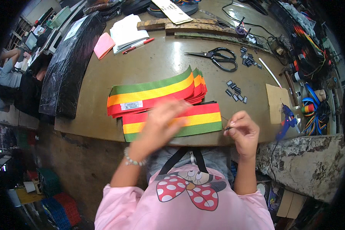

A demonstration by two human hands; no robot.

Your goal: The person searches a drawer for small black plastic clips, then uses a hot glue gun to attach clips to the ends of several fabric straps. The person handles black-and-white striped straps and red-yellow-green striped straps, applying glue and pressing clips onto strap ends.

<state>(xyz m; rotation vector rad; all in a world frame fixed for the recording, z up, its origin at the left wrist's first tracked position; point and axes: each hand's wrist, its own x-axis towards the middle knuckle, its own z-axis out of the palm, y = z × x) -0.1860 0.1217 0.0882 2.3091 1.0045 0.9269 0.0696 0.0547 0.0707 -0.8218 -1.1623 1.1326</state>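
Observation:
My left hand, blurred by motion, passes over a striped red, yellow and green webbing strip at the near table edge. Its thumb and fingers look apart, with nothing visible between them. At the strip's right end, my right hand pinches a small black piece, mostly covered by the fingertips. Just beyond lies a stack of folded striped webbing, green side away from me, with a small white label on the top piece. Several small black clips are scattered to the right of the stack.
Black-handled scissors lie beyond the webbing, beside another group of clips. A blue glue gun and brown cardboard are at right. A black-wrapped package fills the left side; papers and wooden bars lie farther back.

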